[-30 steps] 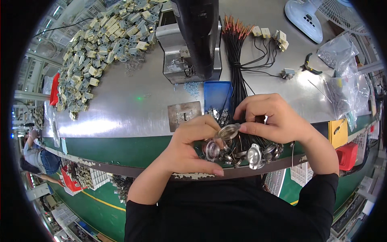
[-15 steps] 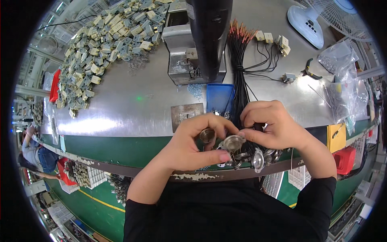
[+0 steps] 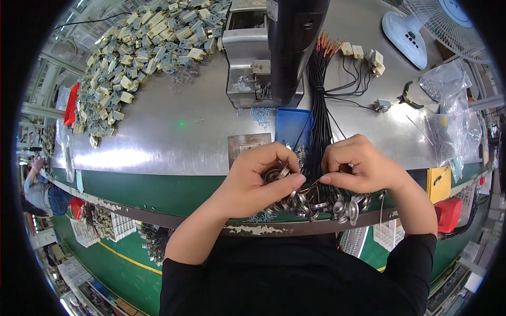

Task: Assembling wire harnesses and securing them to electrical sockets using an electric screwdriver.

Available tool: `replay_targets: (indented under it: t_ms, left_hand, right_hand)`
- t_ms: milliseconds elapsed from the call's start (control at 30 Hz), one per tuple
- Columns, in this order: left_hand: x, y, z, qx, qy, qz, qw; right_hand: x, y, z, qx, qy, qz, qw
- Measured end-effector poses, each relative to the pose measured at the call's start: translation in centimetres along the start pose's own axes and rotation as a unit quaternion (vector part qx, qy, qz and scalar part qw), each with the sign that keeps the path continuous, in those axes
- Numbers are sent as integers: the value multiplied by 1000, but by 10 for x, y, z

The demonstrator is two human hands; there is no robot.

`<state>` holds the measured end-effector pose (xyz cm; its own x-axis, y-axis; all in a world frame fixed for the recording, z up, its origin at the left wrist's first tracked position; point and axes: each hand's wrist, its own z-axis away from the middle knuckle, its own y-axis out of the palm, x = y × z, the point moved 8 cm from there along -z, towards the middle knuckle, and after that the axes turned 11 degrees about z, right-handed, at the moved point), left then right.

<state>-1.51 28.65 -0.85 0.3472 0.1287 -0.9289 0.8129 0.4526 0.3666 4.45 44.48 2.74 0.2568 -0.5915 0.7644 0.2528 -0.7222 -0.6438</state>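
Note:
My left hand [image 3: 252,181] is closed around a round metal cap [image 3: 272,174], its thumb and fingers pinched together at the tip. Facing it, my right hand [image 3: 363,166] pinches a thin copper-coloured wire end [image 3: 315,183] between thumb and forefinger. The wire stretches across the small gap between the hands. Below them, several shiny round metal fittings [image 3: 352,210] cluster at the bench's front edge. A bundle of black cables [image 3: 319,118] with orange-brown far ends runs down between my hands. My fingers hide part of the cap and where the wire leads.
A machine [image 3: 247,97] with a thick black column [image 3: 296,52] stands ahead. Beside it are a blue tray [image 3: 290,124], small blue screws [image 3: 260,116] and a flat metal plate [image 3: 237,145]. Grey-and-cream connectors [image 3: 158,39] are heaped at left; pliers [image 3: 407,97], plastic bags [image 3: 448,87] and a fan [image 3: 405,39] lie right.
The upturned metal cup between my fingertips has tipped out of sight among the fittings. My right hand has drawn slightly right, and the thin wire now shows between the hands.

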Motion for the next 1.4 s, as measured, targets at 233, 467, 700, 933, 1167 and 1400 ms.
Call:
replay_targets:
  t_ms: [233,467,700,933,1167,1400]
  left_hand:
    - [-22,-1,-14,-18,-18,-42,999]
    - [-42,-4,-3,23,152,-63,986]
    - [-14,-7,18,115,83,-39,989]
    - [-19,16,1,50,25,-136,989]
    - [-13,18,6,73,-37,-197,977]
    - [-24,28,4,78,88,-217,969]
  right_hand:
    - [1,2,-9,41,6,11,999]
    - [0,-1,-6,32,22,-23,999]
    - [-15,-16,4,-46,83,-113,989]
    - [-24,-15,10,-34,166,-279,945]
    - [2,-19,-7,-39,101,-149,983]
    - [-33,-27,0,-111,123,-360,918]
